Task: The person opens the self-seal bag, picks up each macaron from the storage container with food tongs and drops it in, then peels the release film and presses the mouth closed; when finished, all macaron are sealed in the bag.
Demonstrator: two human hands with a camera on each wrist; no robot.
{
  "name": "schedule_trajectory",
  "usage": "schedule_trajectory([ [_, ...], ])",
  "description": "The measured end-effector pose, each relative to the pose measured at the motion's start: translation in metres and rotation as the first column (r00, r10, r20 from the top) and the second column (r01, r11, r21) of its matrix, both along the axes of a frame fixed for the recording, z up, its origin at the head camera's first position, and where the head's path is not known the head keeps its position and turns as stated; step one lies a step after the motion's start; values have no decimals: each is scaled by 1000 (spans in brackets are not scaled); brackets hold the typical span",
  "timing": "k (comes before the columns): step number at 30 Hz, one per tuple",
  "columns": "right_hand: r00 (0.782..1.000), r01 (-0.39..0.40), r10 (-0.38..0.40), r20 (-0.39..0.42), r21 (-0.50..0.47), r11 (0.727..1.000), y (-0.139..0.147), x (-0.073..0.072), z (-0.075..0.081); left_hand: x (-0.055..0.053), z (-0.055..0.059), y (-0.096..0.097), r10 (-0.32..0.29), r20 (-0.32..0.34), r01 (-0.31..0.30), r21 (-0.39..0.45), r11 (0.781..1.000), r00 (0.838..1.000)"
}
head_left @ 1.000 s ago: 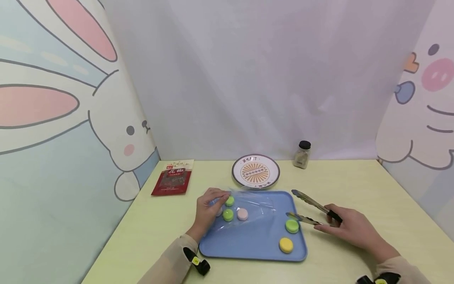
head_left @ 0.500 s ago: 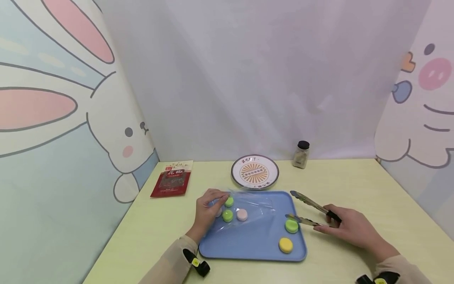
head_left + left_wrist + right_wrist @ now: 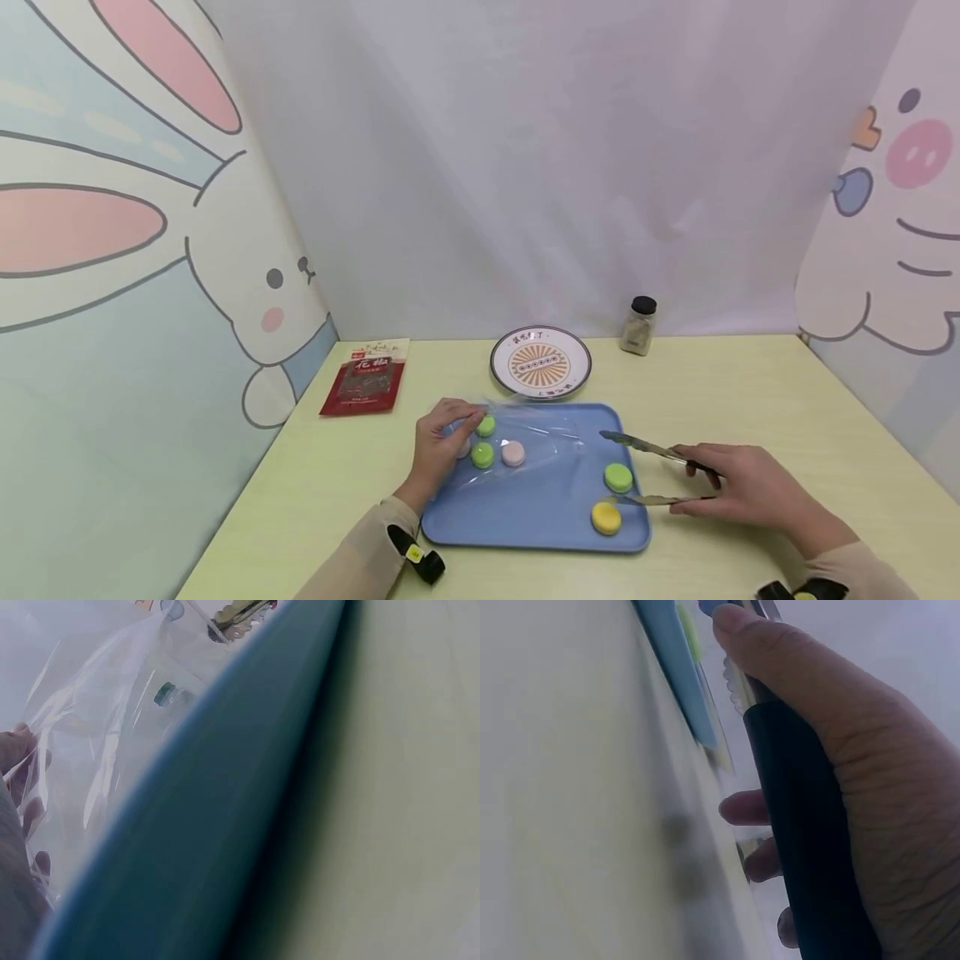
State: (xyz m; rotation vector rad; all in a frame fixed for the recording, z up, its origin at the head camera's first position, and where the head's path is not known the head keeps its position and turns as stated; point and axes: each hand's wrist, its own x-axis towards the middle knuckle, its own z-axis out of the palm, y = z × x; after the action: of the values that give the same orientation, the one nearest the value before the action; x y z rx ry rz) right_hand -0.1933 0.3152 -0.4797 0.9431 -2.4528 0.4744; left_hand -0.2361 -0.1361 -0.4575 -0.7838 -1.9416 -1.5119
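My left hand (image 3: 438,446) pinches a clear plastic bag (image 3: 551,433) at the left of a blue tray (image 3: 525,525). Through the film show green macarons (image 3: 482,455) and a pink macaron (image 3: 513,453); another pale one is partly hidden by the fingers. In the left wrist view the bag (image 3: 112,712) is stretched from the fingers. My right hand (image 3: 750,487) holds metal tongs (image 3: 648,447) by their black handle (image 3: 795,810). The spread tong arms lie either side of a green macaron (image 3: 618,477) at the tray's right edge. The lower tip overlaps a yellow macaron (image 3: 606,518).
A round patterned plate (image 3: 540,363) sits just behind the tray. At the back right stands a small jar (image 3: 639,327) with a black lid. A red seasoning packet (image 3: 363,383) lies at the back left. Walls enclose the table on three sides.
The tongs have come down and towards me, their arms moving from above the green macaron to either side of it. The left hand and bag have stayed in place.
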Motion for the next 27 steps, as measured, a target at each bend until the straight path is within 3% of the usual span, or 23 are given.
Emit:
schedule_trajectory([
  [8, 996, 86, -84, -21, 77, 993, 2, 3, 8, 0, 2, 0, 2, -2, -2, -2, 1000, 1000],
  [18, 995, 72, -78, 61, 89, 993, -1, 7, 11, 1, 3, 1, 3, 1, -3, -12, 1000, 1000],
  [27, 999, -46, 46, 8, 30, 998, -6, 3, 15, -19, -26, -4, -1, -15, 1, -1, 1000, 1000],
])
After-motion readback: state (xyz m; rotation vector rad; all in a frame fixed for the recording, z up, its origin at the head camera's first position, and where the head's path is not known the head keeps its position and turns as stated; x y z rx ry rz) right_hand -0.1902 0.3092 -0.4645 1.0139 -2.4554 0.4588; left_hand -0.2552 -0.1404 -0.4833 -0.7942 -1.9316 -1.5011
